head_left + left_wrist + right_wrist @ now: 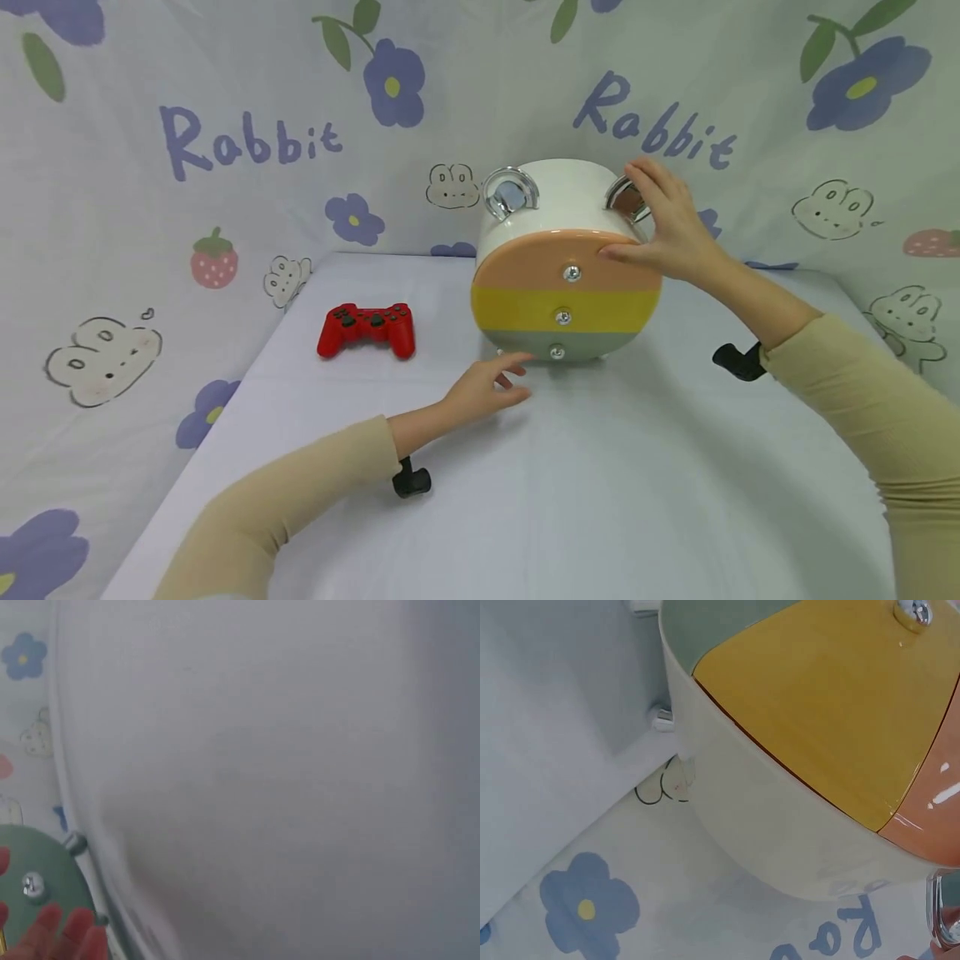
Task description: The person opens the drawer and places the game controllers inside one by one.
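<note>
1. Toward the left of the white table [600, 475], a red game controller [367, 331]: smooth-looking, two-lobed, with dark sticks. A forearm swung wide could knock it.

2. Left hand [483, 387]: fingers relaxed, grasping nothing, beside the grey-green band [517, 342]; whether a fingertip touches it cannot be told. The bottom knob [557, 353], small, rounded and polished, could slip from a light pinch.

3. Clock-shaped cabinet [566, 302], on the table right of the controller. Its small feet could skid, or the body tip, under an off-centre push or pull. Glossy cream drum; flat round face banded orange, yellow and grey-green; one silvery knob per band; left bell cup [510, 193] chrome-rimmed.

4. Right hand [671, 229]: grasping the cabinet's upper right, fingers over the right bell cup [624, 198], thumb on the orange band [532, 265]. Slick surfaces could loosen this hold; thumb pressure could keep that band from moving freely.
</note>
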`<state>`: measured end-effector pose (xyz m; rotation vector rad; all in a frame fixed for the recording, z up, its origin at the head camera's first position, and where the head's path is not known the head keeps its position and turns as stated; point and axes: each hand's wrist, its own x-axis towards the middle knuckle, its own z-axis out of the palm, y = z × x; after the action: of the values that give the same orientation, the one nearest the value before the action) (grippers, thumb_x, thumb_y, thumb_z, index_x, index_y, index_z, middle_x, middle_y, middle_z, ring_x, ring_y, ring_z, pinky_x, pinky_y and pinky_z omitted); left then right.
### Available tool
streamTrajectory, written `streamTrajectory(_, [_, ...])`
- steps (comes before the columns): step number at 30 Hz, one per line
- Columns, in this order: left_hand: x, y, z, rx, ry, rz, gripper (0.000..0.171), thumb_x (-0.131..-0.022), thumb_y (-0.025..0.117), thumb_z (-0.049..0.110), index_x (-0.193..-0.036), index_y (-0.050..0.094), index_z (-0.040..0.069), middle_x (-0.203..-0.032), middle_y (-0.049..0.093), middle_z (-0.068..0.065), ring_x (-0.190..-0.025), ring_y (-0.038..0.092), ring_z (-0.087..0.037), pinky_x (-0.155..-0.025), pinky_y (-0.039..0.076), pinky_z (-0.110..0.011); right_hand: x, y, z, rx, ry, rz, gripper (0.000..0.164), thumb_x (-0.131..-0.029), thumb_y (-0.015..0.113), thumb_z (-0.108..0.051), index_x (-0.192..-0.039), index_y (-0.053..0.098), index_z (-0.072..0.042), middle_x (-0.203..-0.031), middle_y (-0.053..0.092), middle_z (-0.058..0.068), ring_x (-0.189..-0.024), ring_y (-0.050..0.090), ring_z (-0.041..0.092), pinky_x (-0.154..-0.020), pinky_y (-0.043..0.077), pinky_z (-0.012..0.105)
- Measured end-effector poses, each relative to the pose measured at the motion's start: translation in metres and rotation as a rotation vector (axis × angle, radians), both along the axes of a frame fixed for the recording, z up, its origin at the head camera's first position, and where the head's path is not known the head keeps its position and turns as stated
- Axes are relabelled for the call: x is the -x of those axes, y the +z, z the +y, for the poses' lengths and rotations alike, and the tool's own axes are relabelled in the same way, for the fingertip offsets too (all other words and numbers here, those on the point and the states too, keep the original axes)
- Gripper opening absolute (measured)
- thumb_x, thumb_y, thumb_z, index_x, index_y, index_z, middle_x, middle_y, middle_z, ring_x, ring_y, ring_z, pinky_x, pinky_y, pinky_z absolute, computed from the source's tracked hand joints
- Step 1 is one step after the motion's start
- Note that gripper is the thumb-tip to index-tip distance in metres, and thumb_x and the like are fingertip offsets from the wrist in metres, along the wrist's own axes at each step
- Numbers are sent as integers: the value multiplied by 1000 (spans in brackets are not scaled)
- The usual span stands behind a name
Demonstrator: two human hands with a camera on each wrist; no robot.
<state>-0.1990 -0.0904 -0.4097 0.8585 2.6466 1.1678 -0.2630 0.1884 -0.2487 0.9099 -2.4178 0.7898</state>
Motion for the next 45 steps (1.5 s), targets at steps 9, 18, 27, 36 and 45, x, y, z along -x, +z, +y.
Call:
streamTrajectory(9, [6, 4, 24, 78, -8, 18, 57, -84, 66, 23, -136, 44, 22, -119, 60, -8, -90, 61, -19, -74, 48, -27, 1, 0, 2, -14, -7, 18, 101, -68, 69, -58, -138, 31, 3, -143, 25, 21, -134, 18, 35, -108, 10, 51])
streamTrajectory(18, [17, -1, 36, 13, 20, 27, 52, -83, 68, 16, -132, 49, 18, -120, 60, -7, -94, 61, -21, -76, 49, -26, 3, -2, 0, -5, 12, 46, 111, -63, 53, -76, -137, 32, 4, -142, 26, 21, -132, 20, 36, -108, 10, 51])
streamTrajectory(27, [24, -4, 46, -37, 35, 52, 42, -84, 66, 15, -125, 56, 13, -114, 63, -5, -100, 60, -19, -77, 49, -23, 6, -3, 0, -2, 21, 77, 106, -67, 58, -71, -136, 33, 5, -140, 28, 22, -130, 23, 36, -107, 12, 51])
streamTrajectory(36, [35, -4, 55, -103, 62, 20, 26, -85, 65, 15, -110, 67, 10, -98, 69, -3, -85, 63, -12, -70, 47, -16, 5, -3, 1, -1, 12, 72, 106, -67, 59, -71, -137, 33, 5, -140, 28, 22, -131, 22, 36, -107, 11, 51])
streamTrajectory(45, [39, -6, 55, -90, 70, 43, 23, -84, 66, 15, -107, 68, 11, -96, 69, -2, -82, 64, -11, -66, 46, -14, 5, -3, 2, -8, 2, 64, 98, -69, 70, -57, -137, 33, 4, -140, 28, 21, -131, 22, 36, -107, 12, 51])
